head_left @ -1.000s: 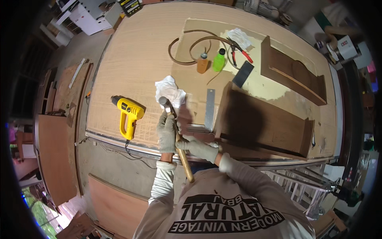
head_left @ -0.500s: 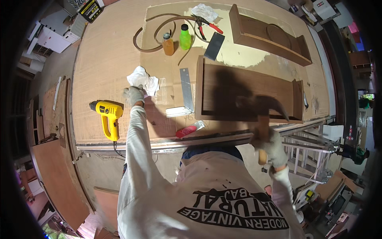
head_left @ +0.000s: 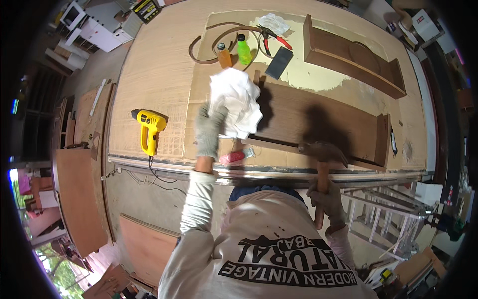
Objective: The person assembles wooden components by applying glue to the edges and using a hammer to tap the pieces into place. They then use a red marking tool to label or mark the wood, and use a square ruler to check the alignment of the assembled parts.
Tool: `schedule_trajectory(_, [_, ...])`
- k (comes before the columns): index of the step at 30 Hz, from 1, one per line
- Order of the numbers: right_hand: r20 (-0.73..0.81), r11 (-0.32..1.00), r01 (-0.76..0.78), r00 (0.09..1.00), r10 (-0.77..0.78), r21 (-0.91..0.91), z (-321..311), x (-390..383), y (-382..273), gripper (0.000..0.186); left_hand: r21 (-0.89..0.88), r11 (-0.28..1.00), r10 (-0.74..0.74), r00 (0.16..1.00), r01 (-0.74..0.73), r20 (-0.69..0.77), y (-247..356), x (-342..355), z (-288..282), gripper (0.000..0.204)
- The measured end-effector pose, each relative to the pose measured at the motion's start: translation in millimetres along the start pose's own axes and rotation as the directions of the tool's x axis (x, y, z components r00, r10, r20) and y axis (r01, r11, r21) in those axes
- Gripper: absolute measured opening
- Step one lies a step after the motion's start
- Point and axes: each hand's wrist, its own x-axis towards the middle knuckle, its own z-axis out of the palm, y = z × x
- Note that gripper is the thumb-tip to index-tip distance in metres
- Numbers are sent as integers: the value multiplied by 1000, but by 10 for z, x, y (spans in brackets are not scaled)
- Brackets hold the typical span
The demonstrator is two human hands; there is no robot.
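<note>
Head view: left hand (head_left: 209, 124) extended, apparently gripping cloth (head_left: 236, 102).

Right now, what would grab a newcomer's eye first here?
Probably the white cloth, bright near the view's middle, held in the left hand. Next, the hammer in the right hand by the table's near edge, and the yellow heat gun lying toward the table's left side.

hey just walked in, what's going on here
A person stands at a large worktable, both hands gloved. The left hand holds a crumpled white cloth, which hides part of the near wooden box. The right hand grips a hammer by its handle near the table's front edge. A yellow heat gun lies to the left.
</note>
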Motion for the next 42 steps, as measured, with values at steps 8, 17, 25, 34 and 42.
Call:
schedule_trajectory(8, [288,739,444,895,-340,-507,417,497,-318,52,178,981,-18,956,73,-293,-1564,-672,-23,37])
schedule_trajectory(17, [453,387,646,750,-483,-658,898,980,-120,57,-155,979,-165,965,134,-202,-1257,-897,113,44])
schedule_trajectory(25, [413,364,604,775,-479,-709,1142,1025,-197,52,-127,976,-195,968,176,-159,-1395,-852,0,43])
schedule_trajectory(34, [374,341,472,872,-316,-813,955,1057,70,52,-144,961,-254,959,236,-122,-1553,-817,-10,43])
schedule_trajectory(42, [441,288,570,801,-405,-769,1129,960,-25,51,-269,936,-263,958,226,-111,-1519,-863,-44,42])
